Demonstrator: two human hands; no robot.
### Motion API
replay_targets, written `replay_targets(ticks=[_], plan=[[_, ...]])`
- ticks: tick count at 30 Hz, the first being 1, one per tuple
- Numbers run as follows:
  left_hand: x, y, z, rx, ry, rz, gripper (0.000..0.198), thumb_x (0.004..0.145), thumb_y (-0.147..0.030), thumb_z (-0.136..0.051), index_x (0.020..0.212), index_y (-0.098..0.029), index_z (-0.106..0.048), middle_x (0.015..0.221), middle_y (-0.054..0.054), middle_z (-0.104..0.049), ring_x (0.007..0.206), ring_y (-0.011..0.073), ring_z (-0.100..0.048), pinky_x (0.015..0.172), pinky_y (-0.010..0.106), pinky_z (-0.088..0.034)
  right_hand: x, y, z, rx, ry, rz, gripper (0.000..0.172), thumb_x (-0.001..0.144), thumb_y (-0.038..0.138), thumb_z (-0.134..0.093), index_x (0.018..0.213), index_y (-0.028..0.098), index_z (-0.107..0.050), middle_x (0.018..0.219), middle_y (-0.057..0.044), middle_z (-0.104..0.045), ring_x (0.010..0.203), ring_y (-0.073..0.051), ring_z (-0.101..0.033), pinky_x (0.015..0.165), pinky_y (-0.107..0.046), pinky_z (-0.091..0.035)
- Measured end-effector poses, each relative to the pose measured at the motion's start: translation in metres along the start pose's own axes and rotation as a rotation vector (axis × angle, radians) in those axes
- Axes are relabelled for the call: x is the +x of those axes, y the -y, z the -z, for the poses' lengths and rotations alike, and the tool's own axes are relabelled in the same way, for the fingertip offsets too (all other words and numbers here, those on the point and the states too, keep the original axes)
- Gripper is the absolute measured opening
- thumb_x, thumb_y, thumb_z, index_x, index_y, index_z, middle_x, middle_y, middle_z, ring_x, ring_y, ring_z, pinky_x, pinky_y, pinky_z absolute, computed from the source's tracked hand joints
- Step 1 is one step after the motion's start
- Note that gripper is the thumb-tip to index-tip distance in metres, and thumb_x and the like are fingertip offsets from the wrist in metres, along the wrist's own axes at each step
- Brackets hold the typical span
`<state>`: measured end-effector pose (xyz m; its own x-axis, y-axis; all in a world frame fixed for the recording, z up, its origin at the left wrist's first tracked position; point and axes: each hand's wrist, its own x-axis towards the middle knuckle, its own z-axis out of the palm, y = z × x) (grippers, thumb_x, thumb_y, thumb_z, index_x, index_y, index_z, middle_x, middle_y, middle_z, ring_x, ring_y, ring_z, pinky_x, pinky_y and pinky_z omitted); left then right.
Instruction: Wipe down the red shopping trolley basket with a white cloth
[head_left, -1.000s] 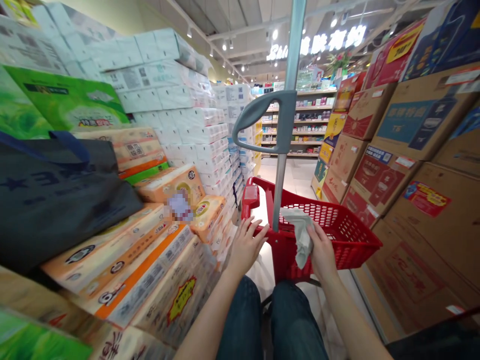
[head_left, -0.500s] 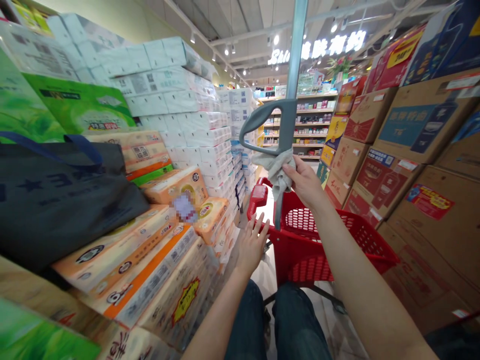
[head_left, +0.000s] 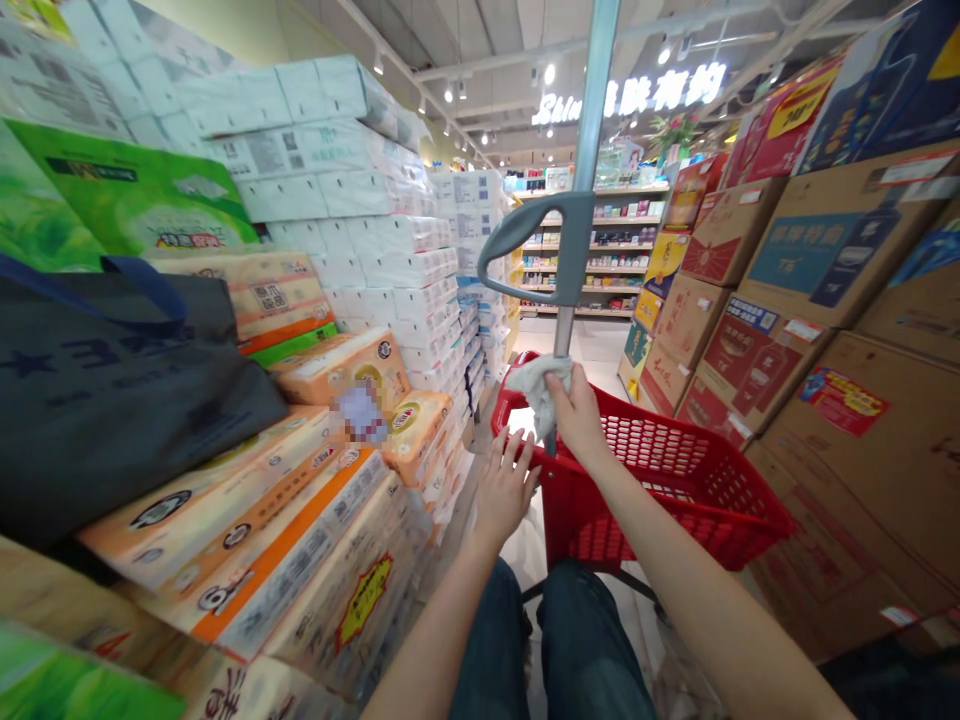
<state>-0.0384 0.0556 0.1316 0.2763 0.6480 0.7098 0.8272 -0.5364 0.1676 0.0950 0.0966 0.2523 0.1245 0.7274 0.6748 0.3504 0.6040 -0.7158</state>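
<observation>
**Right hand grasps grey-white cloth against cart pole, left hand spread at rim**

Clock read from view centre. Grey-white cloth (head_left: 538,390) at just past 3 o'clock, bunched against the lower part of a metal pole (head_left: 594,100), below the grey loop handle (head_left: 573,250). Whether it wraps fully round: cannot tell, far side hidden. Right hand (head_left: 577,415) grasps the cloth at its 4 o'clock side, thumb and fingers closed on it. Left hand (head_left: 510,490) between 5 and 6 o'clock: palm down, fingers loosely spread over near rim of the red shopping cart basket (head_left: 720,500), grasping nothing; firmness of contact cannot be told. Basket at 4 o'clock, perforated walls, pole standing at its near-left end. Orange-and-white tissue packs (head_left: 300,530) at 8 o'clock; dark grey tote bag (head_left: 127,400) at 9, lying against them. White tissue packs (head_left: 352,240) stacked at 10. Lit sign (head_left: 667,90) at 1, stocked shelves (head_left: 622,268) at 2, cardboard cartons (head_left: 832,250) piled at 3.
</observation>
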Motion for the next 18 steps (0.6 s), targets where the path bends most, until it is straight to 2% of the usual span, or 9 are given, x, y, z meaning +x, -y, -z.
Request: replay_targets(ticks=[4, 6, 8, 13, 14, 16, 18], plan=[[-0.001, 0.000, -0.001, -0.006, 0.019, 0.011, 0.053, 0.097, -0.023, -0.046, 0.147, -0.023, -0.031, 0.149, 0.009, -0.043, 0.145, 0.0287, -0.024, 0.113, 0.051, -0.035, 0.056, 0.038, 0.008, 0.092, -0.017, 0.131, 0.035, 0.090, 0.055, -0.049, 0.104, 0.023, -0.054, 0.092, -0.002, -0.064, 0.086, -0.018, -0.060, 0.080, -0.033, -0.048], [-0.002, 0.000, -0.002, -0.002, 0.029, 0.012, 0.053, 0.097, -0.022, -0.045, 0.148, -0.022, -0.030, 0.152, 0.008, -0.039, 0.146, 0.0281, -0.020, 0.114, 0.050, -0.034, 0.068, 0.046, 0.010, 0.106, -0.032, 0.175, 0.037, 0.089, 0.057, -0.050, 0.104, 0.023, -0.054, 0.095, -0.002, -0.063, 0.091, -0.019, -0.060, 0.085, -0.036, -0.048], [-0.002, 0.002, -0.001, -0.004, 0.029, 0.007, 0.056, 0.098, -0.023, -0.044, 0.150, -0.021, -0.025, 0.155, 0.009, -0.034, 0.147, 0.0272, -0.019, 0.115, 0.049, -0.033, 0.068, 0.047, 0.012, 0.111, -0.021, 0.181, 0.039, 0.089, 0.058, -0.050, 0.104, 0.023, -0.055, 0.094, -0.002, -0.063, 0.091, -0.019, -0.059, 0.086, -0.037, -0.048], [0.007, 0.020, 0.005, -0.033, -0.017, 0.046, 0.067, 0.099, -0.035, -0.041, 0.154, -0.018, -0.004, 0.157, 0.014, -0.026, 0.145, 0.0263, -0.024, 0.115, 0.049, -0.032, 0.034, 0.021, 0.011, 0.119, 0.074, 0.081, 0.038, 0.090, 0.056, -0.050, 0.104, 0.022, -0.057, 0.089, -0.001, -0.065, 0.081, -0.018, -0.059, 0.074, -0.030, -0.049], [0.010, 0.024, 0.007, -0.040, -0.020, 0.059, 0.069, 0.099, -0.037, -0.042, 0.154, -0.018, -0.004, 0.157, 0.015, -0.025, 0.146, 0.0268, -0.023, 0.115, 0.049, -0.031, 0.023, 0.012, 0.009, 0.113, 0.087, 0.053, 0.037, 0.090, 0.055, -0.049, 0.105, 0.022, -0.057, 0.087, -0.001, -0.065, 0.078, -0.017, -0.059, 0.071, -0.029, -0.048], [0.015, 0.033, 0.010, -0.075, 0.032, 0.001, 0.070, 0.098, -0.040, -0.044, 0.154, -0.019, -0.008, 0.157, 0.015, -0.026, 0.146, 0.0268, -0.024, 0.115, 0.048, -0.032, -0.003, -0.008, 0.005, 0.079, 0.111, 0.017, 0.036, 0.092, 0.053, -0.047, 0.107, 0.021, -0.057, 0.085, -0.001, -0.065, 0.073, -0.017, -0.058, 0.068, -0.028, -0.047], [0.018, 0.039, 0.011, -0.120, 0.053, -0.024, 0.068, 0.098, -0.040, -0.045, 0.153, -0.019, -0.011, 0.155, 0.016, -0.030, 0.145, 0.0269, -0.026, 0.114, 0.048, -0.033, -0.032, -0.031, 0.001, -0.012, 0.106, 0.037, 0.033, 0.094, 0.050, -0.044, 0.104, 0.022, -0.058, 0.083, 0.000, -0.065, 0.072, -0.017, -0.057, 0.069, -0.030, -0.046]])
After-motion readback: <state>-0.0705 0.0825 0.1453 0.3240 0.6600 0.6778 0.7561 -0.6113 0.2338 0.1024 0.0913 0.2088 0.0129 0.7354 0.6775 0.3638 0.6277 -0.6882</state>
